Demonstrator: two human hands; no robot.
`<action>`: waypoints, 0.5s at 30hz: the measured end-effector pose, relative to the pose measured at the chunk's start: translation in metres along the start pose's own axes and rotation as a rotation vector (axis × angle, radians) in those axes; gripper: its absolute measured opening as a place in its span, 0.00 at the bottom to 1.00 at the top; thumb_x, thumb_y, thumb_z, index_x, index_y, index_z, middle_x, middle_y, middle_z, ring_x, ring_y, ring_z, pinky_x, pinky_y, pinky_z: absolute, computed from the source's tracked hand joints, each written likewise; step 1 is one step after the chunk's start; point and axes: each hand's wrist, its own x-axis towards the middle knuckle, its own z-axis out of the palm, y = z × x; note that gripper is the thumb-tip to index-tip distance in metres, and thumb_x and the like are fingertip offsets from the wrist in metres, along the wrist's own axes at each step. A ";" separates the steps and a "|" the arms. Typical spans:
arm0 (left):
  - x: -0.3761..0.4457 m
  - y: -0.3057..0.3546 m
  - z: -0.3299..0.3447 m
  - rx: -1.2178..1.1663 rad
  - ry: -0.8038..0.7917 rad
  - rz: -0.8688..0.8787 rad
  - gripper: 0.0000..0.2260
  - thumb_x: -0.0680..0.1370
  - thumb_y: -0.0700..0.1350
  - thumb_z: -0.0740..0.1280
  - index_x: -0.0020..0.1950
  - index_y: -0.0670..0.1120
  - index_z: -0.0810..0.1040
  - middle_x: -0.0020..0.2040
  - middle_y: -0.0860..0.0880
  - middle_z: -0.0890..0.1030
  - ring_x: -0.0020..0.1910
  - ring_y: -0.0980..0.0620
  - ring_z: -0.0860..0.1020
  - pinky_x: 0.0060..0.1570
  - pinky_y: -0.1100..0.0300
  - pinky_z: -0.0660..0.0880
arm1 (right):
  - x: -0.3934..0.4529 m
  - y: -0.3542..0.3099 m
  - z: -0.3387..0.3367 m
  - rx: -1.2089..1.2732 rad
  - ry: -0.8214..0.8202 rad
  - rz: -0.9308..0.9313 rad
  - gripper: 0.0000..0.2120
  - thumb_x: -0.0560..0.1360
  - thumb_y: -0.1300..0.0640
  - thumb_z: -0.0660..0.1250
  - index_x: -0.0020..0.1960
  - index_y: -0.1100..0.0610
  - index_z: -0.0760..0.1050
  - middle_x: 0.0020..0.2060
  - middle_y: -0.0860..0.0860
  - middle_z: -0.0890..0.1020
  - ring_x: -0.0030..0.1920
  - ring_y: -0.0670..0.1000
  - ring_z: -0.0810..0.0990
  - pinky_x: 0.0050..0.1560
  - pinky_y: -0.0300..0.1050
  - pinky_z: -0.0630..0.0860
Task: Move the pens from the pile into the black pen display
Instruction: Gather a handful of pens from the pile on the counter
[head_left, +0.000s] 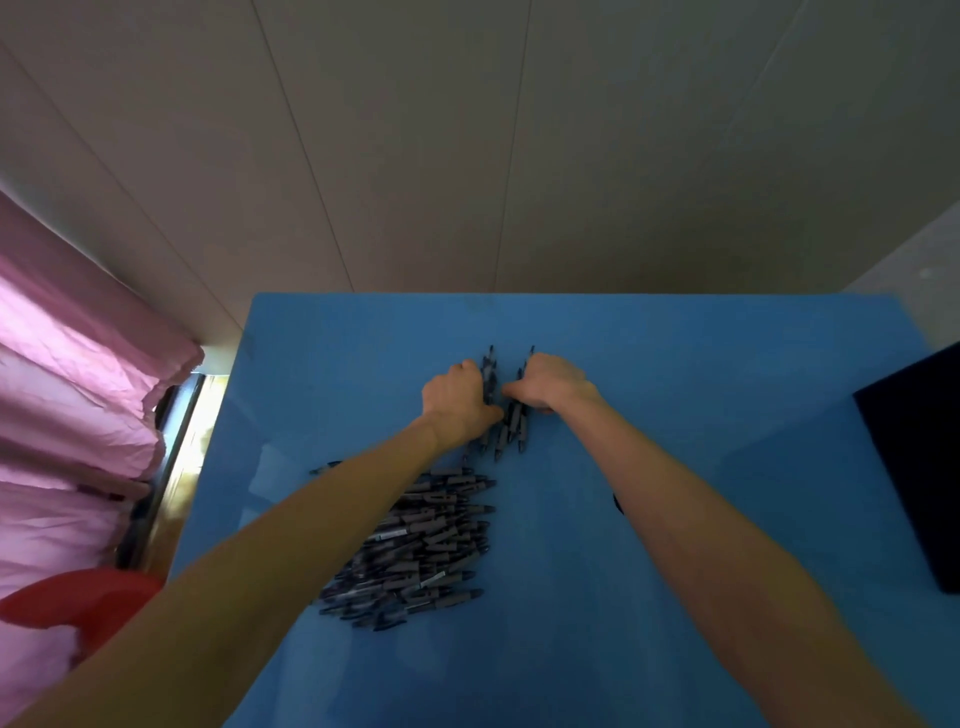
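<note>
Blue table (675, 415) fills the near view, backed by pale wall panels, with a pink curtain (78, 389) at left. Near-left lies the pile (415, 545), apparently most of the pens. Farther out, the left hand (454, 397) and right hand (553, 384) each curl round a small bunch of pens (511, 423), side by side. At the right edge sits the black pen display (919, 467), its contents unseen. Judged so, the work is early, the pile still large.

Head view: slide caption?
Both hands grip a bunch of pens beyond the pile on the blue table.
</note>
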 end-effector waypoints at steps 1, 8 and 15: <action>0.002 0.001 0.000 0.012 -0.003 0.006 0.20 0.76 0.54 0.70 0.59 0.42 0.71 0.55 0.44 0.79 0.49 0.43 0.79 0.39 0.52 0.72 | -0.001 0.000 0.001 -0.009 0.001 -0.005 0.17 0.77 0.42 0.66 0.38 0.54 0.71 0.33 0.49 0.74 0.33 0.50 0.73 0.33 0.43 0.69; 0.015 -0.010 -0.003 -0.147 -0.057 0.014 0.16 0.84 0.48 0.59 0.65 0.38 0.67 0.48 0.42 0.78 0.43 0.42 0.76 0.38 0.51 0.70 | -0.011 0.001 0.024 -0.082 0.131 -0.030 0.13 0.82 0.48 0.61 0.46 0.57 0.73 0.42 0.52 0.77 0.42 0.54 0.77 0.40 0.45 0.71; 0.014 -0.030 -0.023 -0.708 -0.067 -0.101 0.09 0.86 0.47 0.54 0.59 0.41 0.66 0.46 0.44 0.74 0.41 0.48 0.72 0.44 0.46 0.73 | -0.010 0.034 0.030 0.290 0.123 -0.093 0.14 0.83 0.51 0.56 0.41 0.57 0.66 0.36 0.52 0.74 0.38 0.56 0.73 0.39 0.49 0.67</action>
